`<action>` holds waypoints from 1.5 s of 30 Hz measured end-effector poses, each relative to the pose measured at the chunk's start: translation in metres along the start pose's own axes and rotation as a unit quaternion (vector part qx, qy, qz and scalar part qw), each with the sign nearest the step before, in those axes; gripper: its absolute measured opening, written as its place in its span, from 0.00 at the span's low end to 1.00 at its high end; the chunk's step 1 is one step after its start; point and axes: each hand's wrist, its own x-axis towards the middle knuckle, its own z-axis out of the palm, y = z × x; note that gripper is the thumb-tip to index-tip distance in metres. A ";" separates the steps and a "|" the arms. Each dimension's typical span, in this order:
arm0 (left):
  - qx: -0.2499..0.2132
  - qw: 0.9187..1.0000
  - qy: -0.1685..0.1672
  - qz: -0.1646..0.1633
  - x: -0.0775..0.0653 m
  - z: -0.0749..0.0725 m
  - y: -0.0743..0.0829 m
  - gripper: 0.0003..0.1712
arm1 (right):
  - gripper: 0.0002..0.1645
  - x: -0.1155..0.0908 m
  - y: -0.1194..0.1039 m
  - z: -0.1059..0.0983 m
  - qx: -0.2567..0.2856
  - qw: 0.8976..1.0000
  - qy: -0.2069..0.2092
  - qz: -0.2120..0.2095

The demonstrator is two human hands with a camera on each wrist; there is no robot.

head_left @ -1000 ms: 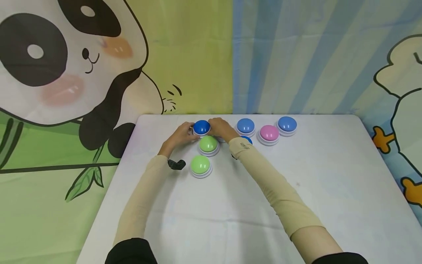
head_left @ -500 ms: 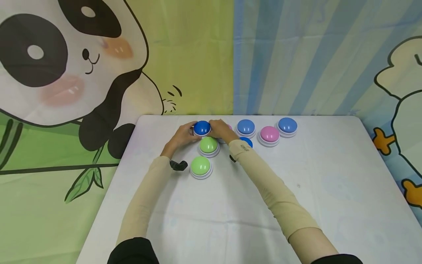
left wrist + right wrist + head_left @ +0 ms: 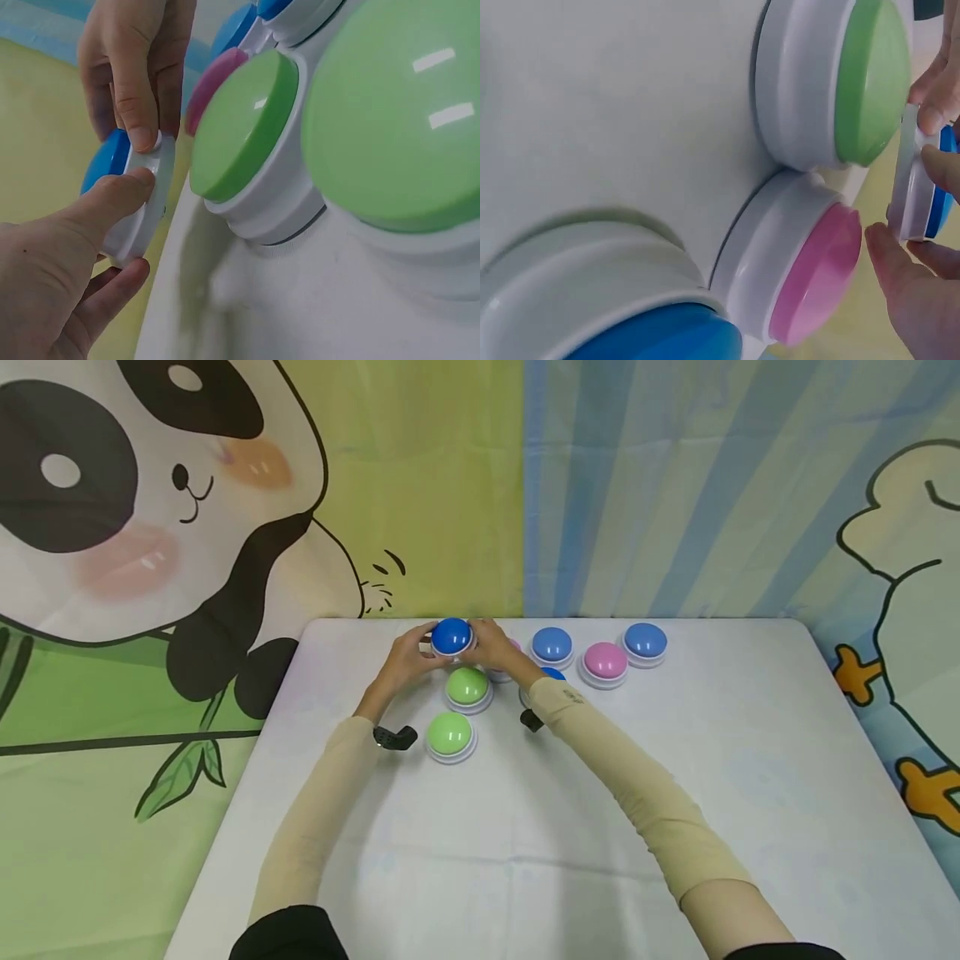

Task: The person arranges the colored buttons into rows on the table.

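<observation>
A round push button [image 3: 452, 637] with a blue dome and white base is held between both hands near the table's back edge. My left hand [image 3: 408, 660] grips its left side; in the left wrist view the thumb lies on the white base [image 3: 139, 221] and fingers are beneath. From the other side my right hand [image 3: 495, 647] pinches the base, thumb and fingers showing in the right wrist view. The button looks raised off the table. Just in front stand a green button [image 3: 467, 685] and a second green button [image 3: 450, 733].
A pink button [image 3: 515, 645] is partly hidden behind the right hand, and a blue button [image 3: 553, 674] behind the right wrist. Farther right stand another blue button [image 3: 551, 644], a pink button [image 3: 605, 660] and a blue button [image 3: 645, 640]. A printed curtain hangs behind the white table [image 3: 480, 877].
Both hands have moved the held blue button slightly up and away from the green buttons. The head view has shifted a little. The standing buttons keep their places.
</observation>
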 end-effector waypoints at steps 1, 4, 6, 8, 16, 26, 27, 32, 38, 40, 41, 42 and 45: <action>-0.001 1.000 0.001 0.003 -0.001 0.000 0.001 0.45 | 0.44 -0.003 0.000 0.000 0.010 1.000 0.003 0.003; 0.002 1.000 0.000 0.014 -0.006 -0.001 0.006 0.44 | 0.44 -0.012 0.002 -0.002 0.039 0.999 0.007 0.009; 0.006 1.000 -0.002 0.026 -0.008 -0.001 0.010 0.44 | 0.44 -0.019 0.003 -0.004 0.043 0.999 0.010 0.007; 0.011 0.999 -0.002 0.038 -0.009 -0.002 0.015 0.44 | 0.43 -0.025 0.004 -0.007 0.047 0.999 0.013 0.001; 0.022 0.998 -0.020 0.055 -0.011 -0.001 0.034 0.44 | 0.42 -0.041 0.008 -0.017 0.032 0.999 0.022 -0.018; 0.015 0.996 -0.041 0.084 -0.011 0.016 0.052 0.44 | 0.38 -0.072 0.019 -0.029 0.030 0.998 0.037 -0.034; 0.014 0.995 -0.044 0.086 -0.011 0.017 0.054 0.44 | 0.37 -0.075 0.020 -0.030 0.030 0.998 0.038 -0.035; 0.019 0.993 -0.055 0.099 -0.009 0.025 0.067 0.45 | 0.38 -0.090 0.025 -0.039 0.021 0.999 0.040 -0.026; 0.015 0.991 -0.070 0.113 -0.007 0.034 0.079 0.44 | 0.39 -0.103 0.031 -0.048 0.002 0.999 0.036 -0.021; 0.011 0.991 -0.074 0.115 -0.007 0.036 0.082 0.44 | 0.39 -0.107 0.032 -0.050 0.004 0.999 0.033 -0.018; 0.012 0.990 -0.074 0.118 -0.007 0.037 0.083 0.44 | 0.39 -0.109 0.032 -0.051 0.004 0.999 0.032 -0.017; 0.011 0.990 -0.075 0.122 -0.007 0.038 0.084 0.44 | 0.39 -0.111 0.032 -0.052 0.003 0.999 0.032 -0.016; 0.009 0.987 -0.081 0.136 -0.009 0.041 0.086 0.44 | 0.39 -0.117 0.034 -0.051 0.001 0.999 0.031 -0.019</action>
